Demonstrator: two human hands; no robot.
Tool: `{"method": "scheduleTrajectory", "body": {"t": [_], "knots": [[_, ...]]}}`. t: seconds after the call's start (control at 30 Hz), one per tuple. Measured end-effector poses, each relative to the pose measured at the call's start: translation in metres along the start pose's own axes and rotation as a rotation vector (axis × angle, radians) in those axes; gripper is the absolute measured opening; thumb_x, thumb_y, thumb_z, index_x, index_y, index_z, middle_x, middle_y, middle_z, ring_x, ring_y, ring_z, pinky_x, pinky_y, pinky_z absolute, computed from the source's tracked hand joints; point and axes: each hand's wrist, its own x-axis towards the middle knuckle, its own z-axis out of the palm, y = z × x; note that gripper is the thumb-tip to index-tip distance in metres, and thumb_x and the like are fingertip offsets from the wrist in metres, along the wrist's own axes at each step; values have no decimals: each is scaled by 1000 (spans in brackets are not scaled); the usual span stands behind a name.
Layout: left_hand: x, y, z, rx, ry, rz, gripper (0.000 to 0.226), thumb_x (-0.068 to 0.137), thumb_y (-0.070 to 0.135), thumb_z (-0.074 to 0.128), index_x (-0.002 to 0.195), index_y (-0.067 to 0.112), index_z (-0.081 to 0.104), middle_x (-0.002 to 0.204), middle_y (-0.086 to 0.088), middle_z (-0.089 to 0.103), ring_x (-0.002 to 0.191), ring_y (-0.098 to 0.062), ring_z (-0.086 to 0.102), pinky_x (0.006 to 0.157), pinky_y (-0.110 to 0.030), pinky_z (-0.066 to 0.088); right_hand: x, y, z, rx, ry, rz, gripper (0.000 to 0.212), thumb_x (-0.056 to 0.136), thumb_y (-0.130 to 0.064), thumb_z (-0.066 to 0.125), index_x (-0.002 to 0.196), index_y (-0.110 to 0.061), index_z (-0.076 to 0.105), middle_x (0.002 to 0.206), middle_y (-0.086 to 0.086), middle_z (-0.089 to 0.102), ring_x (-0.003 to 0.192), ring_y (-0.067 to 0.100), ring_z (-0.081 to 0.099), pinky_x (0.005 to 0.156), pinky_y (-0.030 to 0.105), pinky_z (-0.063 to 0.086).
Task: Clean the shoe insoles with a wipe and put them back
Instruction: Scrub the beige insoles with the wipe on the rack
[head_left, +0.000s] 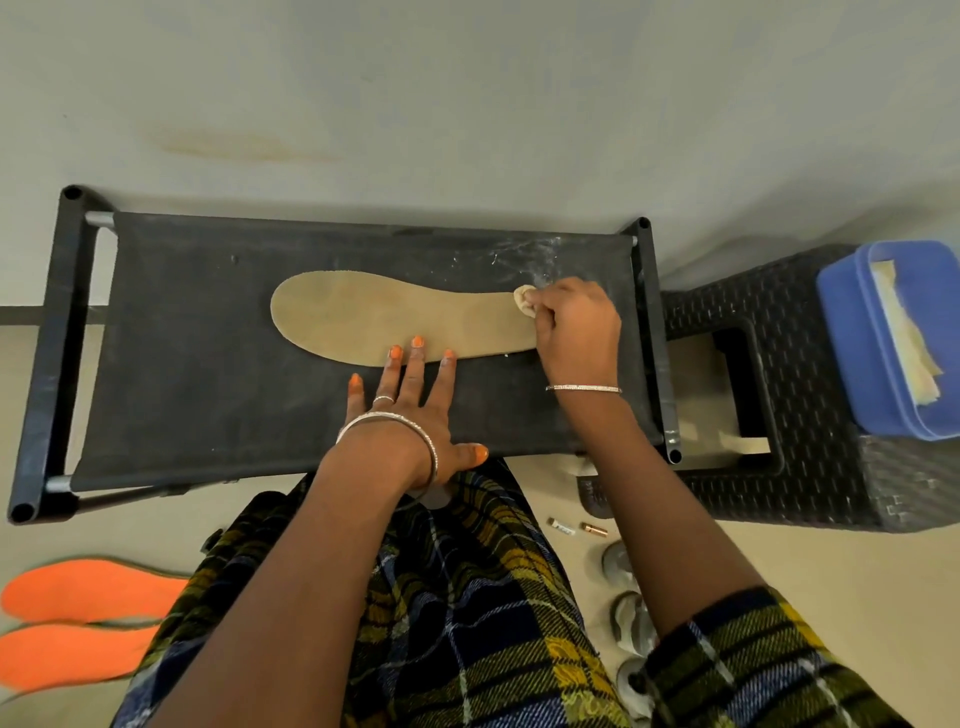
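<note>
A tan insole (374, 317) lies flat on the black fabric top of a low rack (208, 374), toe end to the left. My left hand (415, 410) rests open on the fabric, its straight fingertips pressing the insole's near edge. My right hand (576, 322) grips a small crumpled wipe (523, 301) and holds it against the insole's heel end at the right. Two orange insoles (88, 623) lie on the floor at the lower left.
A dark woven stool (810, 415) stands right of the rack, carrying a blue tub (852, 343) with pale wipes inside. Grey shoes (628, 623) and two small tubes (576, 528) lie on the floor by my right arm. A wall runs behind the rack.
</note>
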Motion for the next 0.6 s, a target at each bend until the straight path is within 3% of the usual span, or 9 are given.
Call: {"method": "scheduleTrajectory", "body": {"t": [0.33,0.47,0.6], "knots": [[5,4,1,4,3,-18,103,91,70,42,150,28,-31,152,-7,-44,144,-27,-34,120,-53,-11,-47,-6,-7,63,-39,-9,12,82,1,71,88,-7,78,83,9,72,74,29,63,61,33,54],[5,2,1,-11,4,-7,103,92,69,43,149,29,-32,152,-6,-44,144,-26,-34,119,-54,-11,-15,-7,-2,42,-6,56,12,78,3,74,82,-8,79,76,12,70,70,32,63,60,27,42],[5,0,0,-18,0,-1,101,92,69,43,150,29,-31,153,-5,-43,144,-26,-33,119,-54,-10,-8,-10,0,25,22,84,18,73,8,74,81,-8,79,77,12,70,69,33,63,57,32,51]]}}
